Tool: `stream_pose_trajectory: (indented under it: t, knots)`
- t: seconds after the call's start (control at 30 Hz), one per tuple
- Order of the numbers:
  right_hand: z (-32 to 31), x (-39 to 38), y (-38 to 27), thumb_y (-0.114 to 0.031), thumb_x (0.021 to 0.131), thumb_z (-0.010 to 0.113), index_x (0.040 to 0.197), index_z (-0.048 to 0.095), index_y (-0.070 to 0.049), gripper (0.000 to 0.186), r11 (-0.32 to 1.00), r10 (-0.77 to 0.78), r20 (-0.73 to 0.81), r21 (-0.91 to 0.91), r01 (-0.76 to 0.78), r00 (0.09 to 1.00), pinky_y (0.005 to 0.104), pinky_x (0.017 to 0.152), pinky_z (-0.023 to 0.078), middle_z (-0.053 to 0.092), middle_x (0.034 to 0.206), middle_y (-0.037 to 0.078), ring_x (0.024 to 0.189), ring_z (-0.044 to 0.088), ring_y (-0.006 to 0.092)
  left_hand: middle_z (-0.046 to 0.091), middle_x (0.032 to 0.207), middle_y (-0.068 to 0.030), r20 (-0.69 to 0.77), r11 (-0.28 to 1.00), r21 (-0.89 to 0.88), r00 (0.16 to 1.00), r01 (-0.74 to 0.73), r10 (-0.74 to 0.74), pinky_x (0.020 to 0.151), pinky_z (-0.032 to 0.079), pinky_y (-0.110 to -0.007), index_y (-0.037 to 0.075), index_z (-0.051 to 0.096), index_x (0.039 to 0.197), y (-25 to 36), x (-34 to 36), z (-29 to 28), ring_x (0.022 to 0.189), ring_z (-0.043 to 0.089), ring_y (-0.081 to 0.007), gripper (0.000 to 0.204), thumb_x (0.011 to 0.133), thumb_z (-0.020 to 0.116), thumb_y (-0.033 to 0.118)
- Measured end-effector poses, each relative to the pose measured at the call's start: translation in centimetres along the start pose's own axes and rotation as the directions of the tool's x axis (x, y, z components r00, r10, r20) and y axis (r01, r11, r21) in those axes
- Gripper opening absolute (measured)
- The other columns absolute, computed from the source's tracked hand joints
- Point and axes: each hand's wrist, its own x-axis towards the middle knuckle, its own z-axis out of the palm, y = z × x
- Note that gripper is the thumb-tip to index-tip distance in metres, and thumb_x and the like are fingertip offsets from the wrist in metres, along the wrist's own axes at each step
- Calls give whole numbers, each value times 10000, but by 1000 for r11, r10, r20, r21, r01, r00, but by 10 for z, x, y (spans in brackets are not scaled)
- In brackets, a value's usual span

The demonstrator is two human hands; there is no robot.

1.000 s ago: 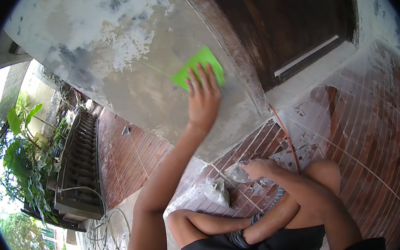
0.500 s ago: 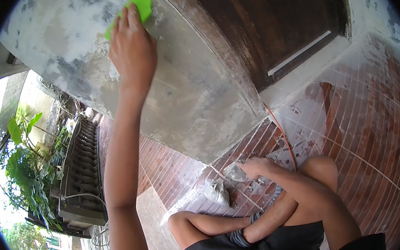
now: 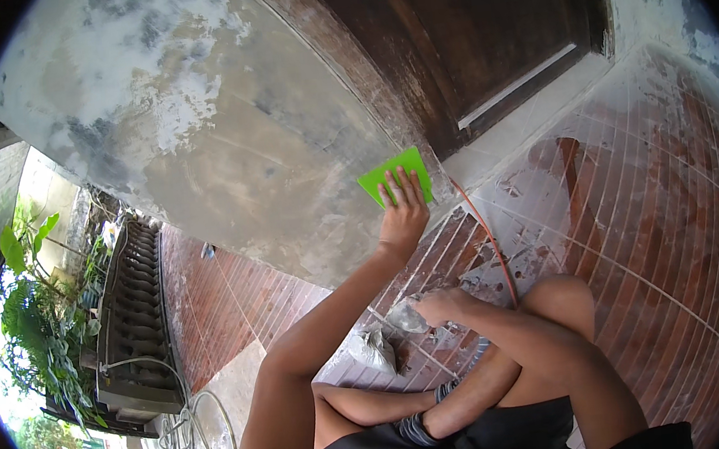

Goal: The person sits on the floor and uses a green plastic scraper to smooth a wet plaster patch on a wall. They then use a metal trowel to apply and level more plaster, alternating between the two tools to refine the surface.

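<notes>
My left hand (image 3: 404, 218) presses a flat bright green plastic scraper (image 3: 391, 174) against the patchy grey wall (image 3: 282, 158), low down near the door frame. Its fingers lie spread over the scraper's face; the thumb is hidden. Down by my crossed legs, my right hand (image 3: 441, 306) is closed on a pale grey, powder-coated thing (image 3: 405, 314) held just above the tiles, its exact kind unclear. Close to that hand a crumpled whitish bag (image 3: 373, 351) stands on the floor.
A dark wooden door (image 3: 462, 30) rises beyond the wall's right edge. An orange cable (image 3: 493, 241) runs across the dusty red tiles (image 3: 631, 222). To the left are a dark balustrade (image 3: 134, 310), green plants (image 3: 32, 320) and a coiled hose (image 3: 198, 439).
My left hand has swept the green scraper from high on the wall down and right to its lower corner. My right hand stays low with the pale grey thing. The view has shifted slightly.
</notes>
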Motion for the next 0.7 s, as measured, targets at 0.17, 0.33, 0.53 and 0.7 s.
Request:
stream_pose_trajectory:
  t: [0.17,0.33,0.53,0.7]
  knots:
    - [2,-2,-1,-122,852,617,1185,659,-37,346,998,15,23,-54,-13,1000,473,863,545,663,1207,185,1076,665,346,647,1100,-253,443,817,-543,893,195,82,865,535,-504,-57,537,1226,-44,14,-60,1006,653,-411,363,875,512,34]
    - [-15,-7,-8,-86,844,583,1382,497,-53,547,999,-24,-15,25,24,1000,468,870,539,660,1181,210,1074,656,362,685,1007,-207,-275,842,-380,822,384,-499,722,570,-425,22,509,1351,-202,39,-149,834,690,-335,489,863,517,-12]
    - [-31,-8,-17,-80,863,589,1419,471,-78,568,1000,-8,50,15,8,999,459,877,543,643,1237,187,1108,643,354,497,1385,-268,-498,881,-13,761,474,-417,1014,481,-487,-9,474,1392,-248,47,-134,1252,505,-468,563,835,560,-11]
    - [-27,-6,-17,-73,854,596,1394,488,-41,552,999,-38,28,15,38,999,456,876,543,652,1221,185,1097,650,347,406,1468,-279,-277,940,129,922,315,-271,962,529,-470,19,400,1461,-131,-10,-27,1323,433,-480,649,831,551,-20]
